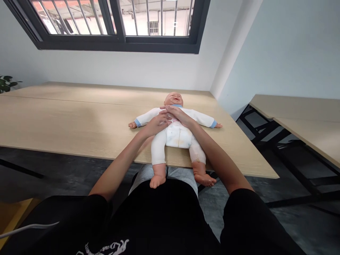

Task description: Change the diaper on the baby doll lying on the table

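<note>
Pale wall (127, 69), smooth and matte, rises behind our table (66, 120), whose fine-grained, light wood-look top is crossed by a thin straight seam. Above it sits a window (121, 21) with a thick dark frame, slim metal bars (161, 17) standing upright beyond the panes.

On this table, by its near edge, we have a doll (178, 136) lying on its back, head away from us. Its head (173, 97) is round, bald and slightly glossy; its body and sleeves look like soft white cloth, with blue cuffs and a blue collar. Both arms stretch out sideways, and the rounded, plastic-looking feet (158, 177) jut past the table edge. Yellowish marks show on the white lower body, and one leg has a rough, pinkish patch.

Our left hand (159, 124) and our right hand (182, 115) lie over the doll's chest, close together, fingers loosely extended and spread rather than clenched, grasping nothing; we cannot tell exactly how they overlap.

To our right stands a second table (313, 117) on angular black legs. Dark, mottled floor (66, 177) shows below, and glossy-looking green leaves (6, 84) poke in at far left.
</note>
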`<state>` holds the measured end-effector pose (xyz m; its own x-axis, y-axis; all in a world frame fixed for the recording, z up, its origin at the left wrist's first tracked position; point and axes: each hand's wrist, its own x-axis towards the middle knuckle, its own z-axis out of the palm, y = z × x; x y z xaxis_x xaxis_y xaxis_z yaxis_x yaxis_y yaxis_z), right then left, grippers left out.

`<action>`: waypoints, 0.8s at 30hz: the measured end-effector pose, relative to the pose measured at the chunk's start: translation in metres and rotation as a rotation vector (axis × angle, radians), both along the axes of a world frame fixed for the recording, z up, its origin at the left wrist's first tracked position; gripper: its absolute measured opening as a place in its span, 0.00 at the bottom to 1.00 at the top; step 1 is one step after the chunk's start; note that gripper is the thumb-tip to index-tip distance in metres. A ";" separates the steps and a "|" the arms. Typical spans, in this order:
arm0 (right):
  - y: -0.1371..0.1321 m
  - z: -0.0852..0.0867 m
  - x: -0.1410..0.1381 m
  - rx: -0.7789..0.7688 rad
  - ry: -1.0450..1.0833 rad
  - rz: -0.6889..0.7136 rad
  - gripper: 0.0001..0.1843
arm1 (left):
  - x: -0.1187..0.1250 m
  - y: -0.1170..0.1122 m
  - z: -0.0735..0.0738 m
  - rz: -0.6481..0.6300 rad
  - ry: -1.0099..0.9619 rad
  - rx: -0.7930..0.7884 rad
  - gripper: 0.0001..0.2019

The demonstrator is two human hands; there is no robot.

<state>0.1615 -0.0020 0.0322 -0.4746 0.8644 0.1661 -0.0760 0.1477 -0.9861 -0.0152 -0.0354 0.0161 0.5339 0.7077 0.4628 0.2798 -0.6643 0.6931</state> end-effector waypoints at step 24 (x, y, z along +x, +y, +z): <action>-0.058 -0.037 0.118 0.048 -0.460 -0.590 0.33 | -0.029 -0.014 -0.013 0.380 -0.519 -0.760 0.09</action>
<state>0.2794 -0.0602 -0.0053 0.0346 0.9937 0.1067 0.4474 0.0801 -0.8907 -0.0440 -0.0497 0.0035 0.0700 0.9949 -0.0729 -0.0766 0.0783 0.9940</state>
